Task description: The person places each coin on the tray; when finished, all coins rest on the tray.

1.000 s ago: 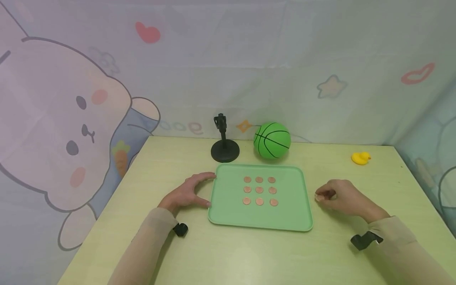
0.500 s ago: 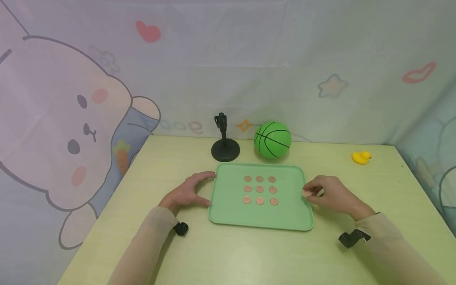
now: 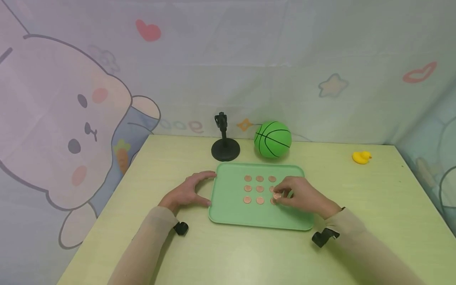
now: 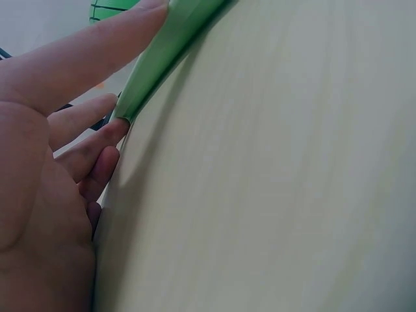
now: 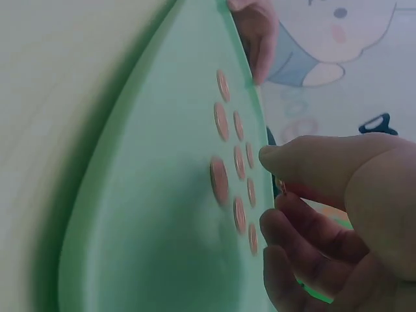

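Observation:
A light green tray (image 3: 228,213) lies on the table, bearing several copper coins (image 3: 259,189) set out in three neat rows. My left hand (image 3: 185,194) rests at the tray's left edge, thumb and fingers spread along the rim; the left wrist view shows the thumb (image 4: 146,16) touching it. Over the right end of the rows, my right hand (image 3: 301,194) pinches another copper coin (image 3: 276,195) between thumb and fingertips. That held coin overlaps the right-hand column and partly hides two coins there. In the right wrist view it is mostly hidden behind the thumb (image 5: 312,162).
Behind the tray stand a black stand with a round base (image 3: 225,150) and a green ball with black basketball lines (image 3: 272,139). A yellow toy duck (image 3: 361,157) sits at the back right of the table (image 3: 228,257). A printed cloth (image 3: 228,79) hangs behind.
My right hand has moved left, from the table beside the tray to over the right column of coins, carrying the pinched coin. The left hand has stayed at the tray's edge.

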### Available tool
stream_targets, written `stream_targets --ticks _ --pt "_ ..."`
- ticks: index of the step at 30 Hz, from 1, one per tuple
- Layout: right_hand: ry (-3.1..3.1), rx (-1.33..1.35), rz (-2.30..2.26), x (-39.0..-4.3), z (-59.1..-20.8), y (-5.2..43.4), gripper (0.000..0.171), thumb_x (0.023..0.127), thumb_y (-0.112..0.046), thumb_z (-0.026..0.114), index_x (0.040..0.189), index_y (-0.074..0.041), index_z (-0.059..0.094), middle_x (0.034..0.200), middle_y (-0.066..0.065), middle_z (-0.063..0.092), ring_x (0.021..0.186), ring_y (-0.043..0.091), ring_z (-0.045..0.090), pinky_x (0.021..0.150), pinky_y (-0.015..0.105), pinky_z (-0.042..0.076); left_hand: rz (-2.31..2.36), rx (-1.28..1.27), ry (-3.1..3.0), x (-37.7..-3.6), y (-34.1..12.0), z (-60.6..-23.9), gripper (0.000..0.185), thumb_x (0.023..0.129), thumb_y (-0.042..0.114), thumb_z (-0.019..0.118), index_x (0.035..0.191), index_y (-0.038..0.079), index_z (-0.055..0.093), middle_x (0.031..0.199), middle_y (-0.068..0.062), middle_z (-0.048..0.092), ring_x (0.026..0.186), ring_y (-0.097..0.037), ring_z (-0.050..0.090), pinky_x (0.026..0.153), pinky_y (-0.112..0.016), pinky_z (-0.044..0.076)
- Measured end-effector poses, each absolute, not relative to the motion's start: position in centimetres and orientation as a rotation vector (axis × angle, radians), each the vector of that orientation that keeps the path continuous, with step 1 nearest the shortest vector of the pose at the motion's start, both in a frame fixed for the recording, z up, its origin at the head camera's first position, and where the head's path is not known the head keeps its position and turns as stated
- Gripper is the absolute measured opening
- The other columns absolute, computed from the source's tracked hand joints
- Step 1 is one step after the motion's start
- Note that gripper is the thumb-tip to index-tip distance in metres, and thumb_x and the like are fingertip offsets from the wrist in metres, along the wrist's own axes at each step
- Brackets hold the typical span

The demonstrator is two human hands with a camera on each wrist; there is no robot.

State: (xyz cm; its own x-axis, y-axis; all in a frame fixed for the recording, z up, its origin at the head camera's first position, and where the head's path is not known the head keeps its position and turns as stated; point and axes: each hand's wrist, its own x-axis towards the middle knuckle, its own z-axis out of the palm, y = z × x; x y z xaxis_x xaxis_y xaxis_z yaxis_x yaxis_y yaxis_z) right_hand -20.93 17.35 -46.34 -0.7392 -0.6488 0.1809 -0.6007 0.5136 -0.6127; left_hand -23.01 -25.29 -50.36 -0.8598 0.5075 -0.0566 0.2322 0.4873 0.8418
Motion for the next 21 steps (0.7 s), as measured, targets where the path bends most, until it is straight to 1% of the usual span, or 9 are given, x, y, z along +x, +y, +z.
stream_targets --ticks 1,4,5,6,8,11,13,16,21 --pt "2.664 -1.121 -1.033 -20.9 -46.3 16.8 0.013 0.092 -0.009 0.08 0.105 -0.007 0.081 0.093 -0.004 0.074 0.078 0.005 0.067 0.069 0.028 0.06 1.307 0.629 2.443 -23.0 -25.3 -50.4 0.096 0.068 0.02 0.099 0.153 0.02 0.054 0.164 -0.005 0.043 0.156 -0.032 0.029 0.128 -0.061 0.017" --pt "2.649 -1.17 -1.018 -20.8 -46.4 15.1 0.007 0.092 -0.009 0.08 0.099 -0.011 0.081 0.09 -0.008 0.074 0.074 0.003 0.065 0.093 0.04 0.061 1.285 0.633 2.455 -23.0 -25.3 -50.3 0.096 0.068 0.023 0.1 0.153 0.022 0.054 0.165 -0.004 0.042 0.156 -0.031 0.029 0.128 -0.06 0.017" --pt "2.653 -1.193 -1.002 -20.8 -46.4 14.6 0.006 0.092 -0.009 0.079 0.096 -0.013 0.081 0.088 -0.01 0.073 0.072 0.002 0.064 0.094 0.042 0.06 1.283 0.635 2.456 -22.9 -25.3 -50.3 0.097 0.069 0.024 0.099 0.153 0.022 0.053 0.165 -0.004 0.042 0.156 -0.031 0.029 0.128 -0.06 0.017" --pt "2.655 -1.213 -0.992 -20.7 -46.5 14.1 0.007 0.091 -0.009 0.079 0.094 -0.015 0.081 0.086 -0.011 0.072 0.071 0.002 0.062 0.1 0.046 0.057 1.279 0.635 2.458 -22.9 -25.3 -50.3 0.097 0.068 0.024 0.1 0.154 0.022 0.053 0.165 -0.004 0.042 0.156 -0.031 0.029 0.128 -0.06 0.017" --pt "2.655 -1.236 -0.97 -20.5 -46.5 13.1 0.007 0.091 -0.009 0.08 0.092 -0.016 0.08 0.084 -0.012 0.071 0.07 0.004 0.061 0.101 0.046 0.056 1.273 0.633 2.459 -22.8 -25.3 -50.2 0.097 0.069 0.025 0.1 0.154 0.022 0.053 0.165 -0.004 0.042 0.156 -0.031 0.029 0.128 -0.06 0.017" --pt "2.648 -1.238 -0.935 -20.1 -46.7 11.8 0.008 0.091 -0.011 0.079 0.09 -0.019 0.078 0.084 -0.014 0.069 0.074 0.006 0.06 0.081 0.034 0.057 1.272 0.633 2.46 -22.8 -25.3 -50.2 0.097 0.069 0.026 0.099 0.154 0.022 0.053 0.165 -0.004 0.041 0.156 -0.032 0.029 0.127 -0.061 0.017" --pt "2.636 -1.228 -0.916 -19.9 -46.6 11.0 0.006 0.092 -0.013 0.078 0.091 -0.019 0.078 0.086 -0.014 0.07 0.077 0.007 0.063 0.076 0.029 0.055 1.274 0.629 2.459 -22.9 -25.2 -50.2 0.098 0.068 0.026 0.1 0.154 0.022 0.053 0.165 -0.004 0.041 0.156 -0.032 0.029 0.127 -0.061 0.018" --pt "2.633 -1.231 -0.887 -19.5 -46.5 10.2 0.005 0.093 -0.015 0.078 0.09 -0.02 0.078 0.088 -0.014 0.071 0.079 0.007 0.063 0.076 0.026 0.055 1.278 0.622 2.458 -22.9 -25.2 -50.2 0.098 0.068 0.026 0.1 0.154 0.023 0.053 0.165 -0.003 0.041 0.156 -0.031 0.029 0.127 -0.061 0.018" --pt "2.658 -1.23 -0.817 -19.1 -46.3 9.5 0.007 0.091 -0.018 0.082 0.088 -0.022 0.078 0.086 -0.013 0.069 0.074 0.004 0.055 0.07 0.024 0.051 1.28 0.613 2.459 -22.9 -25.3 -50.3 0.098 0.068 0.027 0.1 0.154 0.023 0.053 0.165 -0.003 0.042 0.156 -0.032 0.029 0.127 -0.062 0.018"
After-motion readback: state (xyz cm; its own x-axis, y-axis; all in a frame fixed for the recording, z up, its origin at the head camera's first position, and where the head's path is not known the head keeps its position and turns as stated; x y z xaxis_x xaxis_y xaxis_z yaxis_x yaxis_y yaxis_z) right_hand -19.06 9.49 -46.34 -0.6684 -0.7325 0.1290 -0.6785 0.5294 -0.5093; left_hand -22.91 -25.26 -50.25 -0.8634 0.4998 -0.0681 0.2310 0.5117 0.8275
